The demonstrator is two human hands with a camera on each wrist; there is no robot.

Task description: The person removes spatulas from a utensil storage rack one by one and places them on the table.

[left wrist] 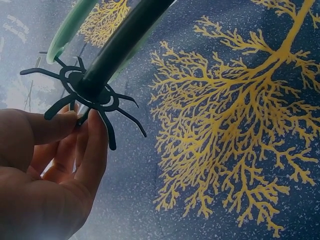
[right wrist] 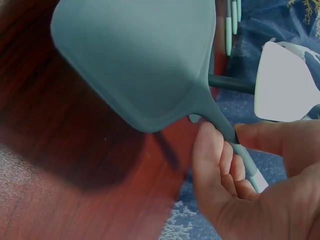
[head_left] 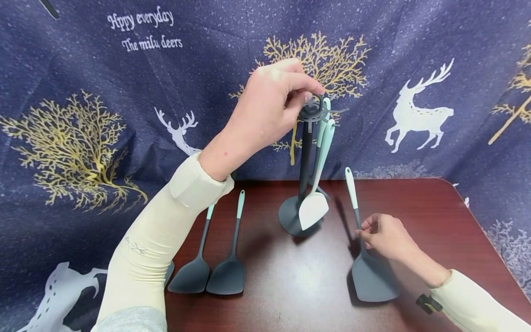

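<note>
My left hand [head_left: 267, 103] pinches the ring at the top of a dark utensil stand [head_left: 306, 157], just above its hooks [left wrist: 107, 130]. From the hooks hang a white-bladed spatula [head_left: 314, 210] with a mint handle and, behind it, a second mint-handled utensil [head_left: 321, 124], its head hidden. On the right, my right hand [head_left: 390, 236] grips the grey shaft of a wide turner [head_left: 373, 281] between thumb and fingers. The turner's mint handle points away from me. In the right wrist view its blade [right wrist: 135, 55] appears raised above the table, with a shadow below.
Left of the stand, two grey turners [head_left: 227, 276] [head_left: 191, 276] lie side by side on the brown table [head_left: 290, 286]. Part of another utensil shows beside my left sleeve [head_left: 145, 244]. A dark blue cloth [head_left: 232, 27] with deer and gold trees hangs behind the table.
</note>
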